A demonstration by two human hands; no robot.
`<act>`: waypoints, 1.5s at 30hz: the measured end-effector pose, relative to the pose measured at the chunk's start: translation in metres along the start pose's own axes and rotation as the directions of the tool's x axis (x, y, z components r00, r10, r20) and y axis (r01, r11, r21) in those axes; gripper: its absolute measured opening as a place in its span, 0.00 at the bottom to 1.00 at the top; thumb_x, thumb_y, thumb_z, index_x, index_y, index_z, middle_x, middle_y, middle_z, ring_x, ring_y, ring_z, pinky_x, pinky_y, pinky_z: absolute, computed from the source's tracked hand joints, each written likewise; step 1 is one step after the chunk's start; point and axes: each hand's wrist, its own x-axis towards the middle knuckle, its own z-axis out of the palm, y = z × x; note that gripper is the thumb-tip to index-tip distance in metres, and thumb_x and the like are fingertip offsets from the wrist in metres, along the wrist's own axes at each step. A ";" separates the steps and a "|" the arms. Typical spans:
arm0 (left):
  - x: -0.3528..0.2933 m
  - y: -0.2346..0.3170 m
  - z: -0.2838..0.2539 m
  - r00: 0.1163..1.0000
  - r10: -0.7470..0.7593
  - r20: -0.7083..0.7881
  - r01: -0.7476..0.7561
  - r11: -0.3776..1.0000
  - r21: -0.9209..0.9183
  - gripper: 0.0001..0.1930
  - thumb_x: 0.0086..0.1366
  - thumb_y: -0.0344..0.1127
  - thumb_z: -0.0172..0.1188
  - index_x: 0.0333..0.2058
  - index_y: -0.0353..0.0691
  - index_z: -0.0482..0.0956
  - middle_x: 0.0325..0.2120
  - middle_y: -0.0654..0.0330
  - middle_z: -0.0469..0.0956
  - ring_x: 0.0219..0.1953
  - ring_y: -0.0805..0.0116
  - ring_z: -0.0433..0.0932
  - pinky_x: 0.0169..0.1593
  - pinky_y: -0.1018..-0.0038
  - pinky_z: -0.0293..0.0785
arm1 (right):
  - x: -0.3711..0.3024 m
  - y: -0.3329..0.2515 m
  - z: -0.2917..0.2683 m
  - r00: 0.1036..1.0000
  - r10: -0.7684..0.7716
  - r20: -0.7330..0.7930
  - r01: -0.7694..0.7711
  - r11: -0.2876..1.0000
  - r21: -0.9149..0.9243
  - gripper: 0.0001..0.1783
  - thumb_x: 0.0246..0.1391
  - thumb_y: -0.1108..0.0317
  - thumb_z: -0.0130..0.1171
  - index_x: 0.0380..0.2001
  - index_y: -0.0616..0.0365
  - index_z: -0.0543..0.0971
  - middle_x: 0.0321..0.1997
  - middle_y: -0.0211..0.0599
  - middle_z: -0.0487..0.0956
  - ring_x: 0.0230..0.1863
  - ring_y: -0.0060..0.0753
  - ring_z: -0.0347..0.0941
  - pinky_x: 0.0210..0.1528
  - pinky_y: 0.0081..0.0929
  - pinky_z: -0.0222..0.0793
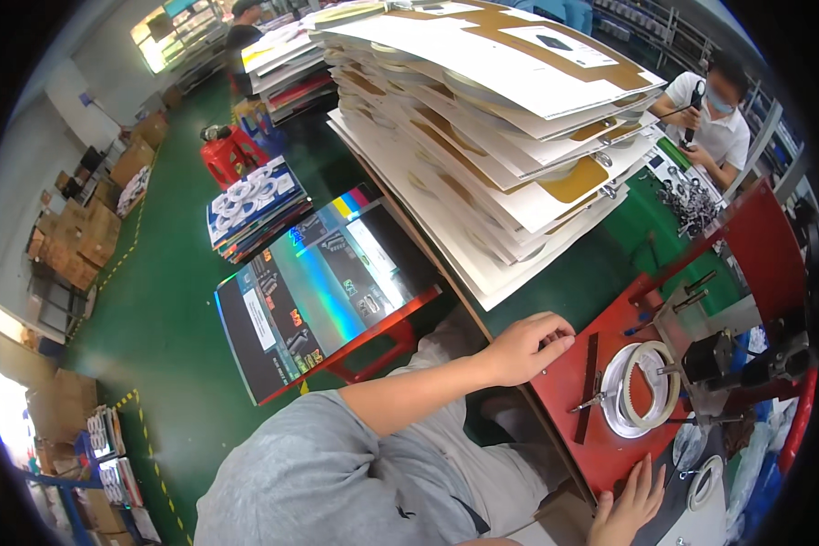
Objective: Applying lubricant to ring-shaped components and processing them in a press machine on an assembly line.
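Note:
My left hand point(530, 348) rests at the near-left edge of a red metal machine plate point(569, 393), its fingers loosely curled with nothing seen in them. At the plate's lower edge lies my right hand point(632, 508), fingers stretched out and apart. Between and beyond the hands, a white ring point(612, 391) sits on the plate, with a toothed beige ring point(672, 400) against it. A small metal fitting point(589, 402) points out from the white ring's left side. Beside it lies a dark narrow bar point(588, 369).
Tall stacks of white boards point(482, 173) stand ahead of me. Left of my arm, printed sheets point(323, 282) lie on a red stool point(373, 355). Machine parts point(708, 359) rise at the right. Another white ring point(703, 484) lies near my right hand. A co-worker point(721, 118) sits at far right.

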 end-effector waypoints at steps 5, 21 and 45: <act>0.000 -0.007 0.002 0.993 0.106 -0.046 -0.102 0.991 0.089 0.15 0.79 0.40 0.53 0.47 0.33 0.80 0.42 0.50 0.81 0.43 0.55 0.82 0.49 0.64 0.78 | 0.014 0.004 -0.015 0.976 0.160 -0.149 -0.132 0.974 0.185 0.21 0.72 0.59 0.57 0.61 0.58 0.80 0.65 0.51 0.78 0.66 0.58 0.71 0.68 0.51 0.64; 0.005 0.030 -0.019 0.945 0.268 -0.189 -0.212 0.939 0.272 0.08 0.73 0.30 0.61 0.39 0.31 0.86 0.36 0.52 0.85 0.40 0.60 0.84 0.48 0.68 0.78 | 0.068 -0.038 -0.005 0.885 0.265 -0.383 -0.030 0.853 0.521 0.11 0.60 0.81 0.63 0.46 0.64 0.83 0.46 0.47 0.82 0.47 0.48 0.80 0.52 0.35 0.76; 0.035 0.099 0.018 0.695 0.491 0.525 -0.665 0.716 0.211 0.06 0.60 0.27 0.69 0.36 0.38 0.83 0.37 0.62 0.84 0.45 0.56 0.74 0.53 0.65 0.72 | 0.092 -0.015 0.022 0.946 0.102 -0.308 0.059 0.880 0.472 0.09 0.55 0.72 0.68 0.41 0.57 0.87 0.43 0.34 0.82 0.52 0.43 0.76 0.55 0.40 0.71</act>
